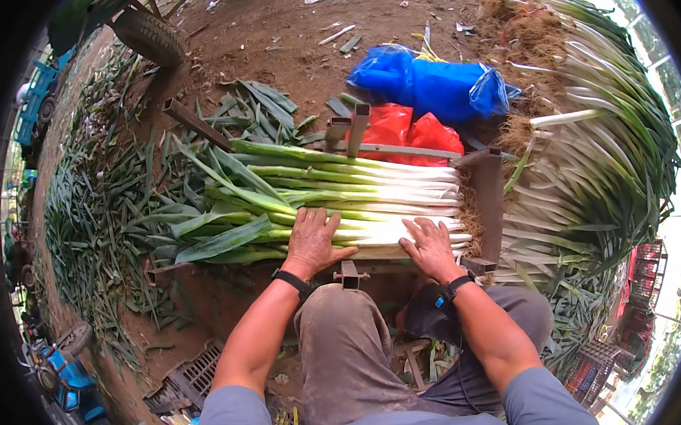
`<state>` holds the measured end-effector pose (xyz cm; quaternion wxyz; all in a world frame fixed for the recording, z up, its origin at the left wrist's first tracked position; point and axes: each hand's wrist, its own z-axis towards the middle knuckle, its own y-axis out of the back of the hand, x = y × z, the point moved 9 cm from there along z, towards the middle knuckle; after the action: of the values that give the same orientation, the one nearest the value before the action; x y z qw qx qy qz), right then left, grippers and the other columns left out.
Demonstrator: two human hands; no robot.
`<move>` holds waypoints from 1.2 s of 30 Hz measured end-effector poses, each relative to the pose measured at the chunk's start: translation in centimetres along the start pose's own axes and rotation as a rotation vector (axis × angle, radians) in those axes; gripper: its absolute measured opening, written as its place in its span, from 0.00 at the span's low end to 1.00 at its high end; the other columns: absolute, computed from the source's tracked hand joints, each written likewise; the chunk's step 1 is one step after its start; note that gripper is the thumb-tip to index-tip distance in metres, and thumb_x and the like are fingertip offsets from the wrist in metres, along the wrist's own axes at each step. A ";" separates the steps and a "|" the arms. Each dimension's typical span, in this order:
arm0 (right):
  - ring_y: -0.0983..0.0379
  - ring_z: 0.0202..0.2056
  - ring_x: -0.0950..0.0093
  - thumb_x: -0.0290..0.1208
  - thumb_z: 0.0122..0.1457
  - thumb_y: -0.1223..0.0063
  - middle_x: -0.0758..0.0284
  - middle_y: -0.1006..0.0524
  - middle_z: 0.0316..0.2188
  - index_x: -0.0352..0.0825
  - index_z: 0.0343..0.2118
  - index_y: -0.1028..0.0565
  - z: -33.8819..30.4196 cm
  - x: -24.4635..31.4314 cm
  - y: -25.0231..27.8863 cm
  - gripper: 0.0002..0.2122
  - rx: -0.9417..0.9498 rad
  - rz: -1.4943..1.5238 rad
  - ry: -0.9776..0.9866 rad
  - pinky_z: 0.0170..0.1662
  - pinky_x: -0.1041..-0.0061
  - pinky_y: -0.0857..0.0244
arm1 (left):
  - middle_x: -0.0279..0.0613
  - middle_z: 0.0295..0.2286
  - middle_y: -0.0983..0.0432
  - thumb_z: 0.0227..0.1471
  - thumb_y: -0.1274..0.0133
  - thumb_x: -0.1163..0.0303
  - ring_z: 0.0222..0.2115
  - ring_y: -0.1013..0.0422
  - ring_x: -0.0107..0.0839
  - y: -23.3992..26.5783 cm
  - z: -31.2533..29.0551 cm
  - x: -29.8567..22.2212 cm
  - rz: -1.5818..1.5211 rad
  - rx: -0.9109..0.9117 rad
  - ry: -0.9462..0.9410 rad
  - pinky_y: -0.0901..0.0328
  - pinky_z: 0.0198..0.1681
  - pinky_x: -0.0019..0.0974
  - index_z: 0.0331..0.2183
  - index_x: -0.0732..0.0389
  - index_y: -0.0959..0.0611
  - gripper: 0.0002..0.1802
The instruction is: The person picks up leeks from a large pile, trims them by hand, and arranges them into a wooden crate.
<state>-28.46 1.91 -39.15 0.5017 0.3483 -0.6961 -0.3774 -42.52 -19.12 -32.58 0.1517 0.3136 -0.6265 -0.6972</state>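
Note:
A layer of long green onions [362,184] lies across a metal rack in front of me, green leaves to the left, white stalks and roots to the right. My left hand [313,241] rests on the pale green part near the front edge, its thumb spread out. Farther right, my right hand [428,246] lies on the white stalks near the roots, fingers stretched out. Neither hand is closed around a stalk. The root ends sit close to the upright brown metal end plate [485,201] of the rack.
A large heap of green onions [600,176] fills the right side. Behind the rack lie a blue plastic bundle [434,84] and red plastic bags [413,132]. Cut leaves [96,248] cover the ground leftward. A black crate [199,374] stands at lower left, a tyre [146,38] at far left.

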 end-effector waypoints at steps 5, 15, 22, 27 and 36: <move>0.38 0.65 0.60 0.53 0.67 0.52 0.58 0.29 0.60 0.44 0.61 0.27 -0.9 1.2 -0.2 0.25 -0.025 0.013 -0.033 0.69 0.47 0.55 | 0.47 0.38 0.25 0.40 0.36 0.32 0.43 0.29 0.46 0.3 -0.1 1.1 -0.041 -0.067 -0.056 0.40 0.56 0.51 0.43 0.59 0.16 0.41; 0.37 0.63 0.58 0.49 0.66 0.49 0.57 0.29 0.59 0.42 0.61 0.28 -1.2 -0.2 -1.4 0.25 -0.017 -0.006 0.034 0.67 0.45 0.51 | 0.51 0.40 0.25 0.42 0.38 0.32 0.46 0.30 0.48 -0.4 -0.6 0.0 -0.057 -0.046 -0.020 0.42 0.59 0.52 0.42 0.60 0.16 0.41; 0.44 0.68 0.51 0.54 0.67 0.54 0.54 0.34 0.65 0.44 0.65 0.30 -0.7 -1.3 -3.4 0.28 0.035 0.143 -0.074 0.70 0.41 0.56 | 0.62 0.53 0.28 0.43 0.39 0.29 0.58 0.36 0.60 -4.1 -1.2 1.2 -0.053 0.015 0.059 0.50 0.68 0.62 0.47 0.67 0.18 0.49; 0.37 0.65 0.55 0.53 0.68 0.52 0.56 0.31 0.63 0.45 0.68 0.34 0.2 -0.4 1.5 0.29 0.101 0.106 -0.060 0.68 0.51 0.48 | 0.53 0.42 0.28 0.39 0.33 0.37 0.47 0.34 0.53 -1.5 -0.2 -0.5 0.053 -0.071 -0.050 0.43 0.58 0.55 0.42 0.61 0.19 0.40; 0.23 0.39 0.77 0.39 0.72 0.52 0.66 0.19 0.37 0.33 0.53 0.23 -16.6 -21.5 29.8 0.16 -0.631 0.984 -0.440 0.45 0.77 0.27 | 0.53 0.44 0.29 0.42 0.35 0.37 0.48 0.35 0.54 -3.5 -0.3 -0.9 0.130 -0.059 -0.119 0.43 0.59 0.56 0.46 0.61 0.22 0.41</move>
<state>-10.21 31.63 -18.93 0.5403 -0.2639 -0.7171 -0.3525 -41.01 -18.25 -35.75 0.1685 0.2256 -0.6326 -0.7215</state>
